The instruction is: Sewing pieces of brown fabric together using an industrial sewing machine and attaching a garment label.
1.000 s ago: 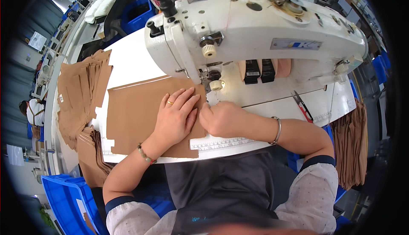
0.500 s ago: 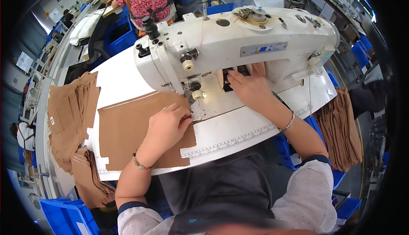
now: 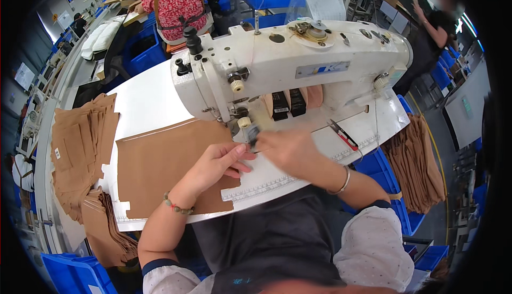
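A brown fabric panel [image 3: 165, 171] lies flat on the white table, left of and under the needle end of the white sewing machine [image 3: 277, 54]. My left hand [image 3: 221, 160] is over the panel's right edge, its fingers stretched out and apart, with nothing visibly held. Just right of it, my right hand [image 3: 293, 152] is closed, smeared by motion. A small dark label [image 3: 252, 133], also blurred, sticks out from its fingertips near the presser foot. Black labels [image 3: 280, 105] stand in two stacks under the machine arm.
Red-handled thread snips [image 3: 343, 134] lie right of the labels. Stacked brown pieces [image 3: 82, 145] sit at the left, and more brown pieces [image 3: 416, 166] hang over a blue bin [image 3: 376, 174] at the right. A ruler strip [image 3: 261, 190] runs along the table's front edge.
My right hand has moved from the label stacks toward my left hand, bringing a dark label. My left fingers have opened out. A person in dark clothes has come into view at the upper right.
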